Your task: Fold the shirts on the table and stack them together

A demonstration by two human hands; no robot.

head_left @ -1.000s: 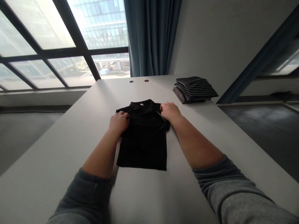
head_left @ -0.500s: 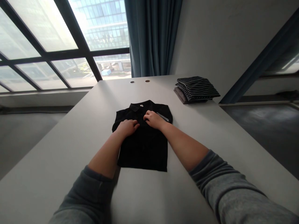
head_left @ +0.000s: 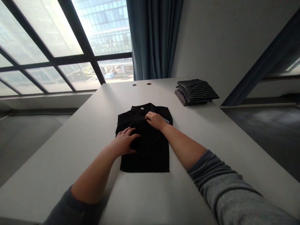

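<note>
A black collared shirt (head_left: 150, 153) lies on the white table, its collar at the far end and its straight hem toward me. The sides look folded in. My left hand (head_left: 125, 140) is over the shirt's left side, fingers spread and holding nothing. Near the front opening below the collar, my right hand (head_left: 154, 120) has its fingers closed on the shirt's fabric. Part of a pale strip shows on the shirt just behind my right wrist.
A stack of folded clothes (head_left: 197, 91), black with white stripes on top and grey below, sits at the table's far right. Two round holes mark the far edge of the table (head_left: 199, 131). A blue curtain (head_left: 154, 40) hangs beyond, beside large windows.
My left hand has moved back toward me and spread its fingers off the fabric. The right hand stays almost in place near the collar. The shirt's left side lies smoother.
</note>
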